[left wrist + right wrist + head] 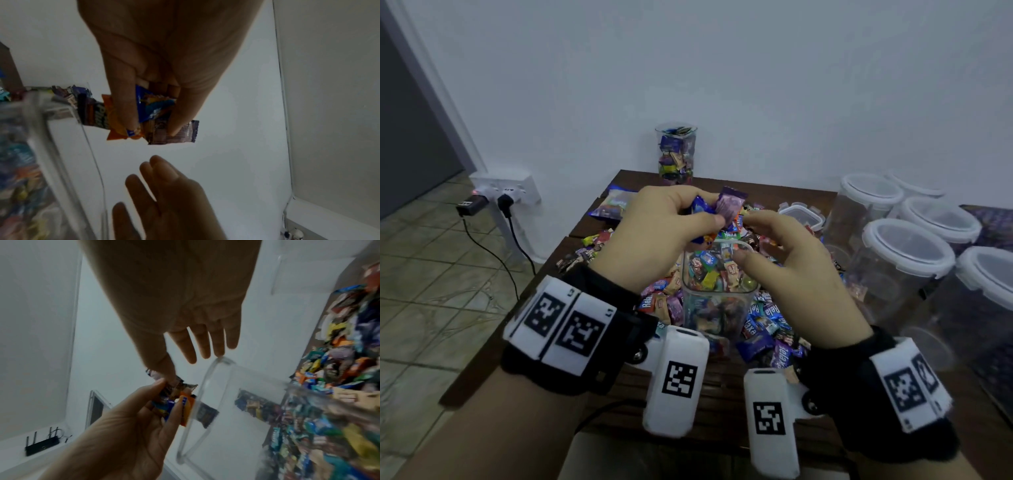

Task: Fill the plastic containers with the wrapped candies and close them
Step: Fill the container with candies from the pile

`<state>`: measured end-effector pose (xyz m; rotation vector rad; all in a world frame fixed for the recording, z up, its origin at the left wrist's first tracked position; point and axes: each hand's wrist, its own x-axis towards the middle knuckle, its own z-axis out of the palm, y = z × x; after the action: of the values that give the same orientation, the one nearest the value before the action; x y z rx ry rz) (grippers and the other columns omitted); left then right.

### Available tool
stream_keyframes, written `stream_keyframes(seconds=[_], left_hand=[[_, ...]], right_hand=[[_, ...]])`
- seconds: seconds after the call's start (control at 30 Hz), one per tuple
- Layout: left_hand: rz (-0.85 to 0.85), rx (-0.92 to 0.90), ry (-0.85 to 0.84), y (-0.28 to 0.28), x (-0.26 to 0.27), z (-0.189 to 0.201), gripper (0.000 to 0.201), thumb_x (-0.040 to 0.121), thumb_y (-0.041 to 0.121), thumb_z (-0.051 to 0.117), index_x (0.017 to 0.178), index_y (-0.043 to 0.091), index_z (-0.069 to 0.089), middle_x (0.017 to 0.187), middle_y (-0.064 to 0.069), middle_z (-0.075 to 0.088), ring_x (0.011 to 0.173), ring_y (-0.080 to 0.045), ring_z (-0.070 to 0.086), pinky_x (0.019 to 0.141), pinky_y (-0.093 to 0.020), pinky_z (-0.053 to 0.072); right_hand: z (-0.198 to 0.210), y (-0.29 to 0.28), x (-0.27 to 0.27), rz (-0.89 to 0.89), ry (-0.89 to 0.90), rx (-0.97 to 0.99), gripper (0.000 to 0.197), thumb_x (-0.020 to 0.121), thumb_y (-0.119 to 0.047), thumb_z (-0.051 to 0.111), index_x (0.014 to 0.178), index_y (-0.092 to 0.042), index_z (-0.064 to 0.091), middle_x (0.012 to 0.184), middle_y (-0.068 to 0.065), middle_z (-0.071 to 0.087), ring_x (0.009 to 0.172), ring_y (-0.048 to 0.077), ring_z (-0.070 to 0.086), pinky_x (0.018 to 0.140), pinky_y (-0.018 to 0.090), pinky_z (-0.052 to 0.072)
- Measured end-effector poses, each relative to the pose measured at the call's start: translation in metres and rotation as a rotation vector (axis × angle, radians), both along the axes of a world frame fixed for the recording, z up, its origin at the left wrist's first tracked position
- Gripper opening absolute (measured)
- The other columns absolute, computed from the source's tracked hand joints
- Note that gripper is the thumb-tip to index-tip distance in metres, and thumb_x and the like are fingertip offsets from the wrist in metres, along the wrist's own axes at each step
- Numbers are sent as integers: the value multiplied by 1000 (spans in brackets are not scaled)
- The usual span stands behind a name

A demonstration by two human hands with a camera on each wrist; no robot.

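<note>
candies (717, 205) in blue, orange and purple wrappers sit pinched in the left hand (654, 233), just above the open clear container (717, 274) in the middle of the table (722, 380). right hand (791, 263) hovers beside it, fingers loose, holding nothing. lidded containers (904, 253) stand at the table's right edge.

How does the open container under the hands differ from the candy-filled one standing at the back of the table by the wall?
The near container stands amid the loose candy pile, under both hands; the far container stands alone at the table's back edge by the wall. The near one looks squarish with rounded corners; the far one's shape is harder to judge. The left hand holds candies above the near one; nothing touches the far one. Both are clear, lidless and nearly full.
</note>
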<state>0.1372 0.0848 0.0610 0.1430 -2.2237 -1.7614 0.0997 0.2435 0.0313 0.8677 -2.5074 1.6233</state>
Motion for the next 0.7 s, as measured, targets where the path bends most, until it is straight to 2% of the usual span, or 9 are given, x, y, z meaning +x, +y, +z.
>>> stream_keyframes(seconds=[0.07, 0.13, 0.2, 0.27, 0.37, 0.47, 0.57, 0.63, 0.7], left_hand=[[-16, -1, -11, 2, -2, -1, 14, 84, 8, 67, 97, 11, 68, 91, -1, 66, 77, -9, 63, 64, -19, 55], [-39, 27, -8, 5, -2, 0, 11, 84, 7, 67, 94, 12, 68, 89, -3, 66, 77, -10, 64, 65, -20, 55], [-69, 56, -1, 9, -2, 2, 10, 84, 6, 66, 86, 16, 67, 85, -6, 67, 74, -9, 65, 63, -19, 55], [-93, 59, -17, 12, -2, 2, 11, 83, 5, 66, 84, 16, 66, 85, -7, 66, 74, -10, 64, 64, -21, 56], [-127, 30, -101, 13, -4, -3, 10, 84, 5, 66, 84, 15, 66, 85, -7, 65, 67, -7, 63, 62, -20, 56], [-140, -28, -154, 10, -4, -7, 16, 85, 6, 65, 85, 21, 67, 87, -7, 68, 70, -7, 64, 67, -25, 58], [-134, -96, -141, 9, -3, -7, 17, 85, 9, 66, 88, 26, 70, 93, -4, 71, 76, -8, 64, 71, -25, 57], [-138, -136, -147, 8, -3, -6, 17, 85, 12, 67, 92, 26, 70, 92, -3, 71, 77, -10, 64, 76, -31, 57], [-153, -170, -159, 8, -2, -5, 19, 83, 14, 68, 95, 28, 70, 93, -4, 71, 82, -18, 67, 82, -38, 57]], right_hand=[[-8, 6, -2, 33, -80, 11, 63, 79, -34, 72, 135, -29, 43, 134, -17, 45, 124, -3, 40, 100, 24, 34], [-16, 8, -2, 109, -223, 57, 93, 70, -46, 77, 146, -32, 24, 141, -22, 36, 127, -8, 36, 102, 20, 33], [-27, 5, -2, 193, -341, 11, 108, 65, -42, 80, 149, -32, 13, 130, -31, 40, 111, -23, 44, 94, 10, 41], [-36, 1, -3, 226, -373, -39, 106, 65, -37, 82, 148, -30, 17, 124, -29, 47, 103, -21, 51, 90, 13, 45], [-43, -3, -4, 205, -323, -32, 82, 68, -34, 80, 136, -30, 35, 121, -14, 58, 108, -1, 59, 94, 29, 48], [-43, -3, -4, 204, -314, -38, 72, 72, -30, 81, 131, -34, 39, 120, -15, 58, 108, -3, 57, 92, 23, 48], [-45, -1, -6, 208, -286, -31, 58, 74, -25, 80, 122, -32, 48, 114, -14, 63, 102, -1, 61, 84, 22, 50], [-44, 0, -6, 231, -301, -75, 56, 75, -16, 78, 115, -39, 46, 105, -26, 63, 96, -7, 61, 77, 14, 51], [-43, 0, -4, 237, -288, -72, 61, 75, -16, 77, 115, -44, 41, 102, -38, 57, 98, -16, 56, 78, 6, 47]])
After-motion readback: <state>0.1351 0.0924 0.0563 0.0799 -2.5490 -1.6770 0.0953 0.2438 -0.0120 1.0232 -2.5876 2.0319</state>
